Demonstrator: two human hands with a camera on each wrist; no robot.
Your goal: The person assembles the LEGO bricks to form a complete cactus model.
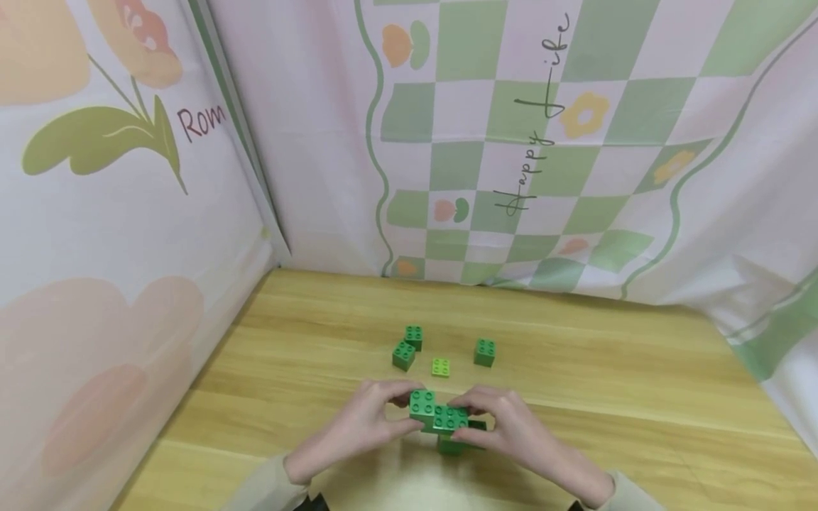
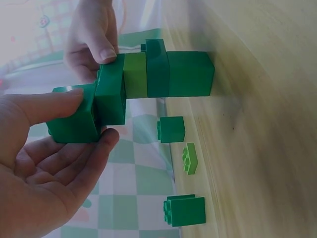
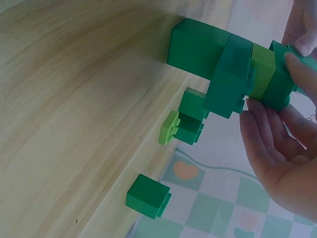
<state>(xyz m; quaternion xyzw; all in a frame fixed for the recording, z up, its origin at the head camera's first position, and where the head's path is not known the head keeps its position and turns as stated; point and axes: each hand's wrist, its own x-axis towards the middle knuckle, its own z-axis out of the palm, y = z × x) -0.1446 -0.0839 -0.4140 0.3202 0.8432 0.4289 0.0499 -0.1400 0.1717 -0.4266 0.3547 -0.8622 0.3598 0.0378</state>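
Note:
A stack of green building blocks stands on the wooden table in front of me. From bottom to top it has a green block [image 2: 191, 74], a darker offset block [image 3: 230, 74], a light green block [image 2: 134, 74], another green block [image 2: 112, 94] and a square block [image 1: 422, 402] offset to the left. My left hand [image 1: 367, 420] pinches this top square block between thumb and fingers. The block just below is held by my right hand [image 1: 511, 426], thumb on the near side and fingers on the far side.
Beyond the stack lie two green blocks [image 1: 403, 355] close together, a thin light green block [image 1: 440, 367] and, farther right, another green block [image 1: 485, 351]. A checkered cloth [image 1: 460, 170] hangs behind the table [image 1: 332, 312], and a floral cloth [image 1: 128, 234] borders its left side.

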